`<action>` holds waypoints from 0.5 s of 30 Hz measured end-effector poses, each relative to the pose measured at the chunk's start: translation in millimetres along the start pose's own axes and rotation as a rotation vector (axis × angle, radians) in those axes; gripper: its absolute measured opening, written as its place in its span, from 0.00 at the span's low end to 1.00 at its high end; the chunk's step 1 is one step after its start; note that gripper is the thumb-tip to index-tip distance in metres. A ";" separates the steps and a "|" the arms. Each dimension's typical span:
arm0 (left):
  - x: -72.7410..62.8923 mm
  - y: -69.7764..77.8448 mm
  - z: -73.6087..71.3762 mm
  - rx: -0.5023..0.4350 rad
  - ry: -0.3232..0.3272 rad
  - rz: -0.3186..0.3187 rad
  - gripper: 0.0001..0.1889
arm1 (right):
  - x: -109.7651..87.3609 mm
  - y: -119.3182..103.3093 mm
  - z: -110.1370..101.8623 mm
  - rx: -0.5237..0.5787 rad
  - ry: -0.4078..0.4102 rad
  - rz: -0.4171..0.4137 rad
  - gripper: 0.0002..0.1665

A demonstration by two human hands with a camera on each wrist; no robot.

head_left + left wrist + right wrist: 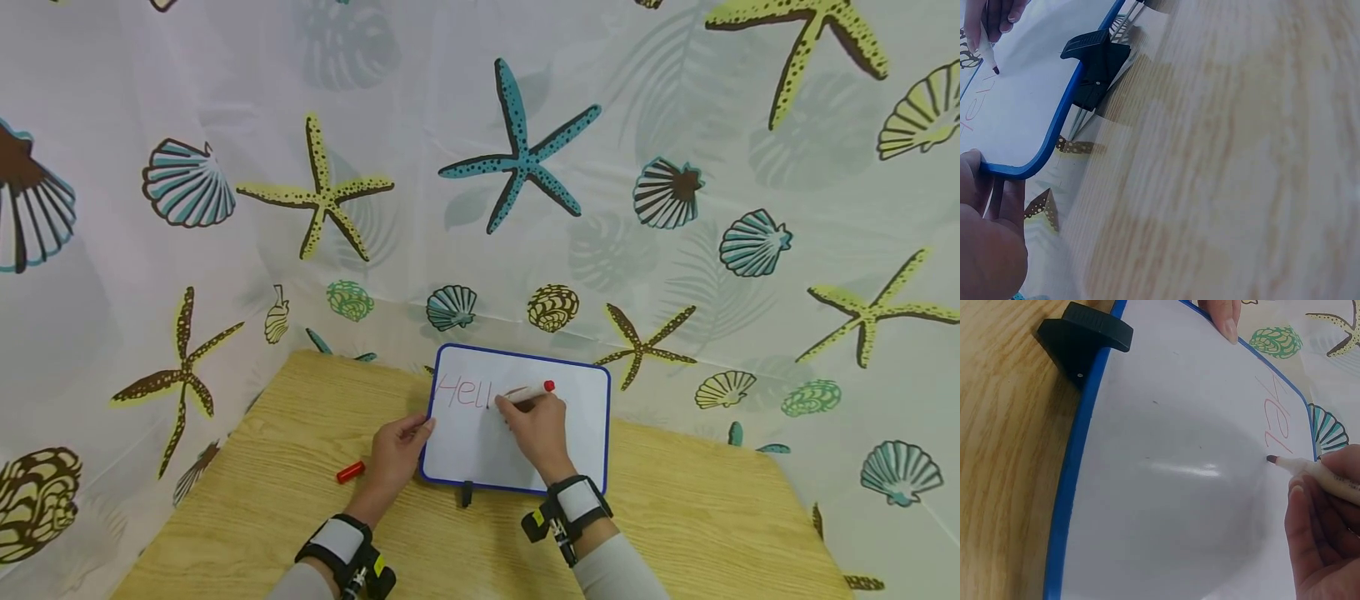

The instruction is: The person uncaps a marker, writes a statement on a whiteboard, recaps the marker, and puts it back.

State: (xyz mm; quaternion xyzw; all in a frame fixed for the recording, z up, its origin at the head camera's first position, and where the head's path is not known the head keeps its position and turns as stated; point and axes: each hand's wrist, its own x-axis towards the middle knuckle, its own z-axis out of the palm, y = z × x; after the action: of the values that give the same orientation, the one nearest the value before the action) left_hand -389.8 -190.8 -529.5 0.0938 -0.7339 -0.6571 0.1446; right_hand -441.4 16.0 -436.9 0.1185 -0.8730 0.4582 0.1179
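A small whiteboard (480, 454) with a blue frame stands propped on the table, red handwriting (463, 392) reading roughly "Hell" at its upper left. My right hand (543, 432) pinches a white marker (1329, 480) with a red end. In the right wrist view the marker's dark tip is at the board's surface, beside the last stroke. My left hand (397, 454) grips the board's left edge, thumb at the front and fingers behind, as the left wrist view shows. A red marker cap (350, 472) lies on the table just left of that hand.
A black stand clip (1092, 72) holds the board's lower edge, with thin metal legs behind it. Under everything is a light wood-grain table (300, 417). A white curtain (420, 100) printed with starfish and shells hangs behind and around the table.
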 end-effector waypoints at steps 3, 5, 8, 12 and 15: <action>-0.2 1.4 -0.2 0.001 -0.001 -0.007 0.17 | -0.4 -0.3 -0.7 0.005 -0.003 -0.007 0.10; -0.8 2.6 -0.4 0.003 -0.003 -0.010 0.17 | -0.5 -0.1 -0.8 0.005 -0.005 -0.007 0.11; -1.7 3.9 -0.8 -0.001 -0.005 -0.019 0.17 | -0.8 0.5 -0.7 0.001 -0.005 0.003 0.12; -2.1 4.0 -0.7 -0.002 -0.004 -0.015 0.17 | -1.1 1.7 -1.2 -0.003 0.007 0.014 0.13; -1.5 3.0 -0.1 0.000 0.001 0.002 0.17 | -1.0 3.4 -2.3 -0.001 0.019 0.008 0.12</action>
State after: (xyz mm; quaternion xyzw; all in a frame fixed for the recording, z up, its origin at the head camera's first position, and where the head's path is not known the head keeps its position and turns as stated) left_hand -388.2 -190.0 -526.7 0.0935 -0.7338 -0.6570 0.1456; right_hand -441.3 19.8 -438.6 0.1104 -0.8724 0.4596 0.1244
